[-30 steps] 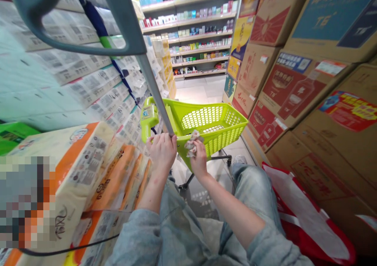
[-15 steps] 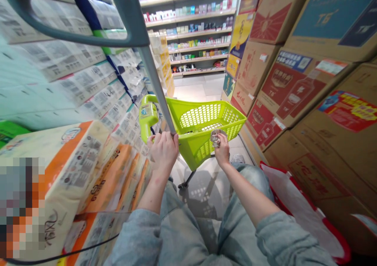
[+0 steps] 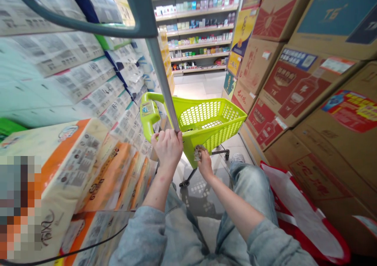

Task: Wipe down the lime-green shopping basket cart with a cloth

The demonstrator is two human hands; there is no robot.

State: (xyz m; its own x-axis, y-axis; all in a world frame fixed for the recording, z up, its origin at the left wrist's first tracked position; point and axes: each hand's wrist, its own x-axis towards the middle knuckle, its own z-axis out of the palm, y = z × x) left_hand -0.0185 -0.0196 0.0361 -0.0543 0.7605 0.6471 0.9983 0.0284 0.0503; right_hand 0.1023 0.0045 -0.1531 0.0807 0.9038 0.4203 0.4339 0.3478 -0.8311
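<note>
A lime-green shopping cart [image 3: 212,134] with perforated sides stands before my knees, its grey pole and handle [image 3: 163,77] rising at the left. My left hand [image 3: 167,146] is closed on the cart's rim beside the foot of the pole. A crumpled greyish-brown cloth [image 3: 198,152] is bunched in my right hand [image 3: 204,163], pressed against the cart's near side panel, low down. The fingertips of my right hand are partly hidden by the cloth.
Cardboard cartons [image 3: 294,85] are stacked along the right, with a red and white bag [image 3: 300,211] below them. Packs of paper tissues [image 3: 67,148] rise on the left. Shelves of small goods [image 3: 200,42] stand at the back. A black cable [image 3: 97,243] crosses the lower left.
My right hand has moved the cloth left and down along the cart's side, from the perforated part to the solid panel. My left hand keeps its hold on the rim.
</note>
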